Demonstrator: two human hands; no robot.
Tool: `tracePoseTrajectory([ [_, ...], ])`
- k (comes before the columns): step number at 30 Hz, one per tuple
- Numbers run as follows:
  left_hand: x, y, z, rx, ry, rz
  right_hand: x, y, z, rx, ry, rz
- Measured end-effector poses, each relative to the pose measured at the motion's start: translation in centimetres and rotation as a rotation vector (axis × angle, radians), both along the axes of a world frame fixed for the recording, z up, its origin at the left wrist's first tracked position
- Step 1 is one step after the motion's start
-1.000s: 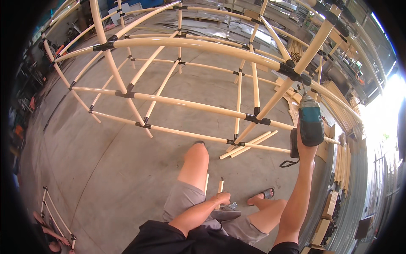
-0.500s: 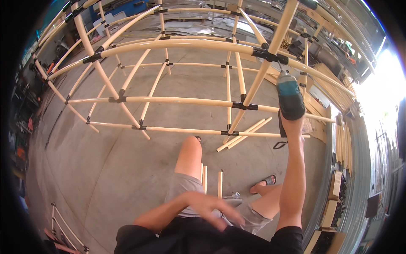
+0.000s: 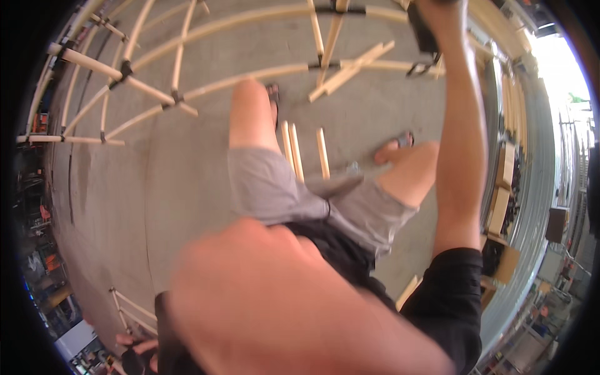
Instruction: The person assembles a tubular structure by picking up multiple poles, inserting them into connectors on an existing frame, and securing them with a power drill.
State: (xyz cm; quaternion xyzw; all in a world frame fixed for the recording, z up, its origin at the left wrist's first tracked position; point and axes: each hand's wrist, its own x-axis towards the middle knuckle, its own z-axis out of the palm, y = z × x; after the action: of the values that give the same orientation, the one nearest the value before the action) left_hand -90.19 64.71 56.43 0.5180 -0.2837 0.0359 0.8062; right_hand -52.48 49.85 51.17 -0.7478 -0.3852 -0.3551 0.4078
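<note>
My left hand [image 3: 281, 300] is raised very close to the camera, a large blur that fills the lower middle; whether it holds anything is unclear. My right arm reaches up along the right side, and my right hand [image 3: 440, 9] at the top edge grips a dark power drill [image 3: 425, 34], mostly cut off, with a loop strap dangling below it. The drill is up at a curved lattice frame of pale wooden sticks [image 3: 250, 75] joined by black connectors. I am seated on the concrete floor in grey shorts. Three short loose sticks [image 3: 294, 150] lie between my legs.
More crossed sticks [image 3: 350, 65] lie under the frame near my right foot. Cardboard boxes [image 3: 503, 187] line the right wall. A smaller stick frame [image 3: 125, 306] stands at the lower left, with another person's hand [image 3: 134, 344] beside it.
The view has tipped down toward my lap. My left hand rose from my lap up to the camera. My right hand with the drill now sits at the top edge.
</note>
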Motion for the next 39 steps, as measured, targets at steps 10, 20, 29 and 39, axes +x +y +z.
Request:
tracePoseTrajectory([
  [10,3.2,-1.3,-1.8,-0.058,-0.056,-0.176,-1.4,-0.3,-0.1,-0.117,0.173,-0.18],
  [20,15.2,1.8,-8.7,0.375,-0.225,-0.923,-3.2,-1.2,0.7,-0.098,0.369,-0.141],
  [29,13.5,8.5,-56.6,1.778,1.16,-0.175,-2.9,-0.3,1.5,-0.076,0.32,-0.089],
  [39,2.1,6.3,-61.5,1.435,1.56,-0.011,-2.7,0.0,0.6,-0.074,0.329,0.002],
])
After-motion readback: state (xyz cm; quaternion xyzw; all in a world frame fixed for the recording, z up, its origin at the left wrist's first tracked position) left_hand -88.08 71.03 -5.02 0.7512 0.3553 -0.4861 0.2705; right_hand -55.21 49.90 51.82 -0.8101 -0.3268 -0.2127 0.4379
